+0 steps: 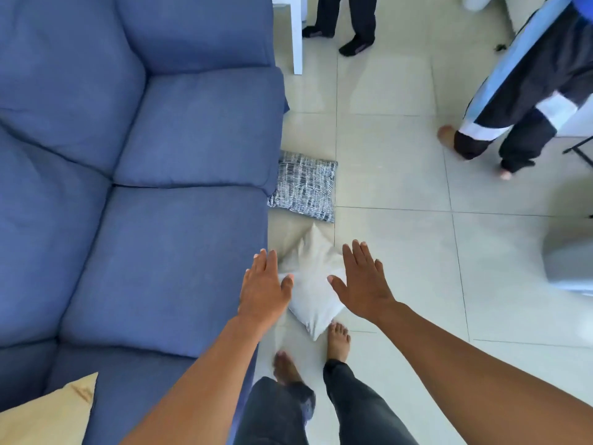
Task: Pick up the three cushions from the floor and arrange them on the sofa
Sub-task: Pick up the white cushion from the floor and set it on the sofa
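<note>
- Cushions first: the white cushion point(313, 284) lies on the tiled floor point(401, 175) just beside the sofa point(144, 220) front, one corner touching your bare foot; the patterned cushion point(305, 186) lies just beyond it against the sofa edge.
- A tan cushion point(54, 409) shows at the sofa's near end; you cannot tell whether it sits on the seat.
- Expect the white one to be light, soft and floppy, so it will likely sag if pinched by a corner.
- Take it by its two opposite side edges, squeezing inward.
- Your left hand point(264, 290) and right hand point(362, 284) hover over either side of it, fingers spread flat and wide, holding nothing.
- Two bystanders stand well apart on the floor; judge them no obstacle.
</note>
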